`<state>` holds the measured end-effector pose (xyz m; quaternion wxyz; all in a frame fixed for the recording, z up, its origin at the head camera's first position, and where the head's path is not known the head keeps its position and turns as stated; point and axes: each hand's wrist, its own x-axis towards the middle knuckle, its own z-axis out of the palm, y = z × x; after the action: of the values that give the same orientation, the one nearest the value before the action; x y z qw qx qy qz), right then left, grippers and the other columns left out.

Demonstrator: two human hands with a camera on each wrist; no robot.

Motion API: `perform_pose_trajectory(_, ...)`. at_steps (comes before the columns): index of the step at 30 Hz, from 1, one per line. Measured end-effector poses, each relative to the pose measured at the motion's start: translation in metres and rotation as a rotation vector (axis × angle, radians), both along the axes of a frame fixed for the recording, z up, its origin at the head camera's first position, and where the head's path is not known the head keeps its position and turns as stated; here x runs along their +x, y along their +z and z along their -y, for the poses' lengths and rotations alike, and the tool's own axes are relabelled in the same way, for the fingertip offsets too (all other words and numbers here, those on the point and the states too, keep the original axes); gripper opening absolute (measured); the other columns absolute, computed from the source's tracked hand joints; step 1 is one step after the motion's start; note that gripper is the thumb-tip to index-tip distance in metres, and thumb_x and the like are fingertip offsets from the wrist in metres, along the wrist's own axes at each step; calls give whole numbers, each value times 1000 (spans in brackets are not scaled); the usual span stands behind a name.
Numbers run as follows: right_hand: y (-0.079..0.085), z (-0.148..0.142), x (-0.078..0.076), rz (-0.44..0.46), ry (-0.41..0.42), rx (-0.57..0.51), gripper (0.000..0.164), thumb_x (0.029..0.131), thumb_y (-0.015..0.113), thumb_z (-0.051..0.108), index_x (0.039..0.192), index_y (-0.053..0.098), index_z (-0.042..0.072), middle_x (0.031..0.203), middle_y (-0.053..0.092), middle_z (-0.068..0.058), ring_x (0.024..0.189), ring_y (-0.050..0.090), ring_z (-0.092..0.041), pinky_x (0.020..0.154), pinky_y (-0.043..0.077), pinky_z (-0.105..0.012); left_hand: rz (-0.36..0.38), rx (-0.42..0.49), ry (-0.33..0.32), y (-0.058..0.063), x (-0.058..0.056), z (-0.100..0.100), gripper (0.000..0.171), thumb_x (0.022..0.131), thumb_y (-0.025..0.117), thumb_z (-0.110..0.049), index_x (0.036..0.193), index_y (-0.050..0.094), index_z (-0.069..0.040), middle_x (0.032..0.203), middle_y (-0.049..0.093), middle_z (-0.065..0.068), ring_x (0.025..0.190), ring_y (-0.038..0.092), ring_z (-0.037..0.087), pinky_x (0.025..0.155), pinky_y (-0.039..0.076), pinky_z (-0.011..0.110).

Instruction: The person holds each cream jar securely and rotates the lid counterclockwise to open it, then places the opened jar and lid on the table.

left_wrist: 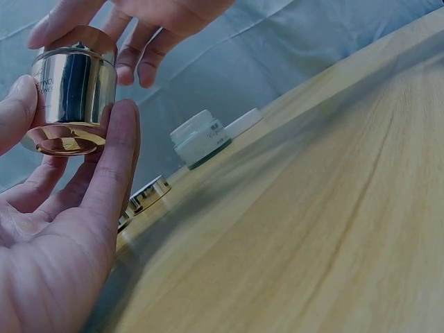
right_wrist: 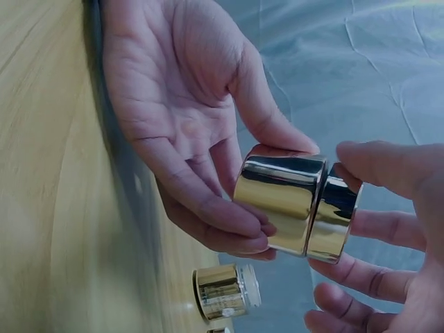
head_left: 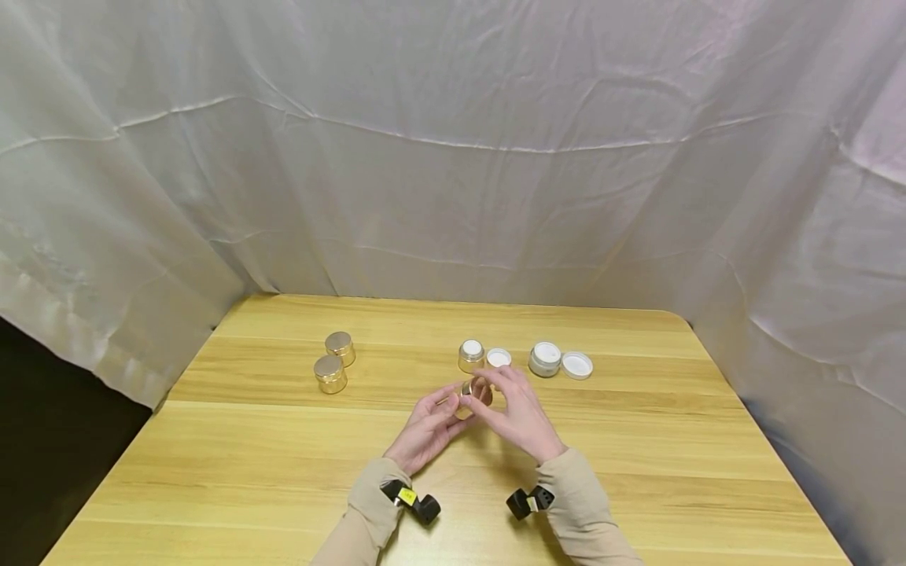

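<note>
My left hand (head_left: 425, 432) holds a shiny gold cosmetic jar (right_wrist: 281, 198) by its body, thumb on one side and fingers on the other. The jar is raised above the table, with dark lettering visible on its side in the left wrist view. My right hand (head_left: 522, 415) grips the gold lid (right_wrist: 333, 215), which sits on the jar with a thin seam between them. Just beyond the hands stands an open gold jar (head_left: 470, 359) with a white top, and beside it a lid (head_left: 499, 358) lies with its white inside up.
Right of these, an open whitish jar (head_left: 545, 361) stands by its upturned white lid (head_left: 576, 365). Two closed gold jars (head_left: 330, 376) stand close together on the left of the wooden table (head_left: 248, 456). A pale curtain (head_left: 453, 204) hangs behind the table.
</note>
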<state>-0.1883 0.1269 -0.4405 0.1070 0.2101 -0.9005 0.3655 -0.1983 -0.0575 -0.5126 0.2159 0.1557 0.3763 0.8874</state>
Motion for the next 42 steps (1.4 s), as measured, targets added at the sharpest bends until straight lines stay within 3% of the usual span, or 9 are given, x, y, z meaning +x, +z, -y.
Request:
perform_pose_trajectory(4,1,0,1,6,19,-2,47,88,76,30,130,66,13,115,67,-3,111,57,-21,96,51,-43,-1,-32,10,1,0,0,36,104,54,-16,137,50,-3,128,63,1,115,66,11,109,53,31)
perform_pose_trajectory(8,3,0,2,31,36,-26,52,87,76,31,135,63,15,119,65,-4,115,56,-23,100,51,-48,-6,-40,9,0,0,0,40,104,53,-18,140,46,-2,127,64,-1,115,66,10,108,54,29)
perform_pose_trajectory(15,3,1,1,46,-25,-17,55,88,75,40,137,61,18,122,65,-6,114,57,-26,98,51,-48,-17,-5,-8,-1,-1,0,25,105,50,-15,130,56,-11,122,67,-2,117,67,11,112,51,32)
perform_pose_trajectory(29,-2,2,-1,-96,0,1,45,85,79,32,125,68,12,108,70,-2,104,60,-20,90,53,-41,-22,-2,-9,-1,0,0,25,105,50,-14,128,59,-13,128,65,-1,119,66,11,113,50,33)
perform_pose_trajectory(36,-1,1,1,-18,20,-35,52,87,77,32,134,63,16,120,66,-6,117,57,-26,102,51,-52,-9,-11,-3,-3,-1,0,24,105,50,-14,127,58,-13,126,65,-2,117,66,10,110,52,30)
perform_pose_trajectory(42,-2,2,1,-37,-10,-22,54,86,79,37,134,64,17,116,69,-6,112,60,-24,96,53,-49,-20,2,-9,-3,-2,0,25,105,50,-14,128,59,-13,127,67,-1,118,66,11,112,50,33)
